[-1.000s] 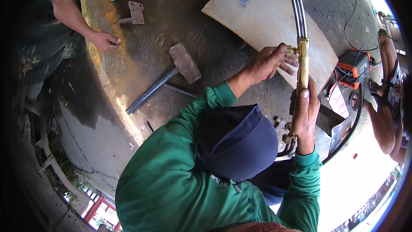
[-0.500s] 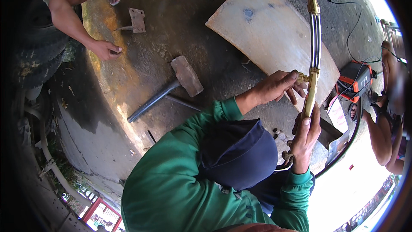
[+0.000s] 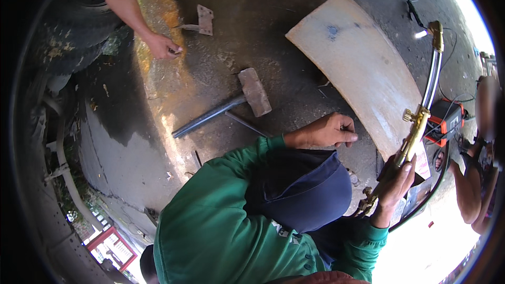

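Note:
My right hand is wrapped round the rear handle of a brass cutting torch, which slants up and away. Long metal tubes join its valve body to an angled brass head, and a short white flame glows beside that tip. My left hand is apart from the torch, its fingers curled in with nothing visible in them. It is close to the near edge of a large curved steel plate on the ground. Brass valves show beside my right wrist.
A sledgehammer lies left of the plate. Farther left, a co-worker's hand reaches in near a bracket-like metal piece. At right are an orange-and-black machine with cables, a dark hose and another person's bare leg.
My left hand has come off the torch's valve and drawn back, its fingers curling in. The torch has swung right in my right hand, and a white flame now shows at its tip.

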### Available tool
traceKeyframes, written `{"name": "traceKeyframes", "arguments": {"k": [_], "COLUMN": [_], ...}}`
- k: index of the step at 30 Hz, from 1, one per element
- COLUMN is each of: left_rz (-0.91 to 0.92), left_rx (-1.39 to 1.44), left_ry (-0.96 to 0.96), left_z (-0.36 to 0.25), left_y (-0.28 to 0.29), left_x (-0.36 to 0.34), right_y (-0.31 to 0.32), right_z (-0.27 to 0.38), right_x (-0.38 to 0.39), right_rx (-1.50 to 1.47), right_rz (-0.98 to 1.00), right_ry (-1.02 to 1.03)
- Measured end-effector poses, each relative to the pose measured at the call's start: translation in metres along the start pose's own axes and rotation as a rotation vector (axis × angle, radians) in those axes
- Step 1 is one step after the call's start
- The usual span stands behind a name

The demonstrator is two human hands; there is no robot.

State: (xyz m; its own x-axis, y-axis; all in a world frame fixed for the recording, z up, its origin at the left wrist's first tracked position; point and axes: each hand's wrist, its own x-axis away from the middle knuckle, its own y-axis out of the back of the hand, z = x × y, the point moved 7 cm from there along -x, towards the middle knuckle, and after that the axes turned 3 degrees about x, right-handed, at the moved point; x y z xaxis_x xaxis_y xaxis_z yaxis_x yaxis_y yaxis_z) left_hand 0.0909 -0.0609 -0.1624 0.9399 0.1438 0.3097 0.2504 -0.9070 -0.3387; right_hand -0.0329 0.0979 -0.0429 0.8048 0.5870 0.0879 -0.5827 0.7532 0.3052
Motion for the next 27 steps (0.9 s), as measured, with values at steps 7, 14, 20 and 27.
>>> {"name": "traceKeyframes", "arguments": {"k": [7,14,20,27], "left_rz": [0.024,-0.091,-1.032,-1.327], "left_rx": [0.264,-0.12,-0.602,-1.571], "left_ry": [0.03,0.315,0.074,0.265], "left_z": [0.051,0.047,-0.037,-0.101], "left_y": [0.017,0.054,0.25,0.456], "left_x": [0.114,0.209,0.24,0.245], "right_y": [0.019,0.03,0.036,0.045], "right_z": [0.003,0.007,-0.004,-0.017], "right_x": [0.01,0.011,0.013,0.018], "right_rx": [-0.043,-0.022,-0.062,-0.049], "right_rz": [-0.04,-0.055,-0.078,-0.088], "right_ry": [0.005,0.041,-0.04,-0.113]}}
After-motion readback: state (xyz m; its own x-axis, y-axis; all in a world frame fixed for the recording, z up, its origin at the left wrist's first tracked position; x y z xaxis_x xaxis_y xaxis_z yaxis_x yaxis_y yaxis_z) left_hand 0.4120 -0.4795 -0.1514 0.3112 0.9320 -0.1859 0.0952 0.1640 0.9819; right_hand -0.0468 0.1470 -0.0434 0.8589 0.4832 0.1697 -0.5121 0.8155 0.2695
